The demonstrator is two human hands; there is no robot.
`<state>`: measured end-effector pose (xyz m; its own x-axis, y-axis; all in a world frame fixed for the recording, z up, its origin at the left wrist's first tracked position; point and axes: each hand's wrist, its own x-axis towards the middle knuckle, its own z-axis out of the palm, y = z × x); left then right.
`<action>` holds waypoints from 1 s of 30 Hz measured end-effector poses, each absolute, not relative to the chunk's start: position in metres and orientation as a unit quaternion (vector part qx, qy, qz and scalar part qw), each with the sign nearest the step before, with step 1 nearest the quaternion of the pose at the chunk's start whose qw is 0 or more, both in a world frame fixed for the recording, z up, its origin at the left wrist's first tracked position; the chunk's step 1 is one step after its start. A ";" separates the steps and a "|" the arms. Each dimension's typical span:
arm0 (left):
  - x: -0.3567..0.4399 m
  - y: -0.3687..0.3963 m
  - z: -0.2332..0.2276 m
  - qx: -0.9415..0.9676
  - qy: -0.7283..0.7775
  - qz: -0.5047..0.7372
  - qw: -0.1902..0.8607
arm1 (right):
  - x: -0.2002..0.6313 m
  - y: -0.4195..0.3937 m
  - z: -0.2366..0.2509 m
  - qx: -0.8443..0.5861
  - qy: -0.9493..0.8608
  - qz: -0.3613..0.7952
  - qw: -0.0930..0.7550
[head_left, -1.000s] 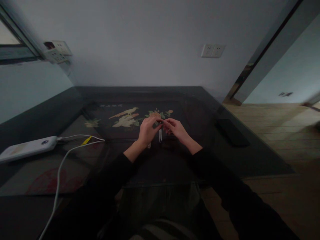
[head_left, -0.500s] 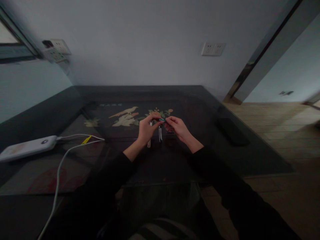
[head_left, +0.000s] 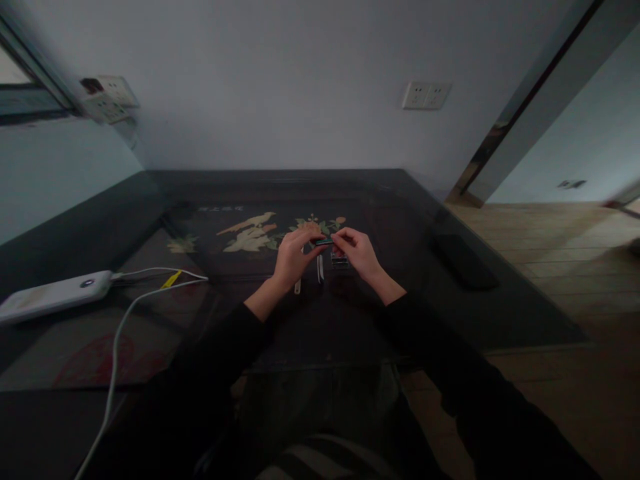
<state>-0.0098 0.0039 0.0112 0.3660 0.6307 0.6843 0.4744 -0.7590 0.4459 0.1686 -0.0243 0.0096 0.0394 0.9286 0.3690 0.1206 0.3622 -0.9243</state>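
Note:
Both my hands meet over the middle of a dark glass-topped table [head_left: 210, 333]. My left hand [head_left: 294, 255] and my right hand [head_left: 356, 252] pinch the two ends of a small dark, teal-tinted bar [head_left: 323, 241] held level between them. Under the hands, two slim whitish strips [head_left: 320, 269] lie on the glass, and a small dark ridged piece [head_left: 340, 260] lies beside my right hand. What the bar is I cannot make out in this dim light.
A white power bank [head_left: 47, 297] lies at the left with white cables [head_left: 117, 340] and a yellow tag running toward me. A black phone-like slab [head_left: 465, 261] lies at the right. Bird and flower inlay [head_left: 250, 233] shows under the glass. Wall sockets [head_left: 425, 95] sit behind.
My hands have lifted slightly off the strips and drawn a little apart, so the small bar now shows stretched level between the fingertips.

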 end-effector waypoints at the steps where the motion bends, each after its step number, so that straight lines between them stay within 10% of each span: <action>1: -0.010 0.004 0.011 0.823 0.332 0.453 0.087 | 0.169 -0.024 0.010 -0.441 -0.596 0.354 0.570; 15: -0.004 0.007 0.009 0.771 0.267 0.543 0.199 | 0.168 -0.022 0.000 -0.321 -0.485 0.633 0.510; 30: -0.004 0.008 0.008 0.766 0.212 0.551 0.254 | 0.168 -0.028 0.006 -0.259 -0.507 0.670 0.477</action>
<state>-0.0042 0.0081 0.0084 0.3040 0.6041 0.7367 0.0445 -0.7814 0.6224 0.1677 -0.0283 0.0064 -0.4110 0.9014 0.1359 -0.3756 -0.0316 -0.9262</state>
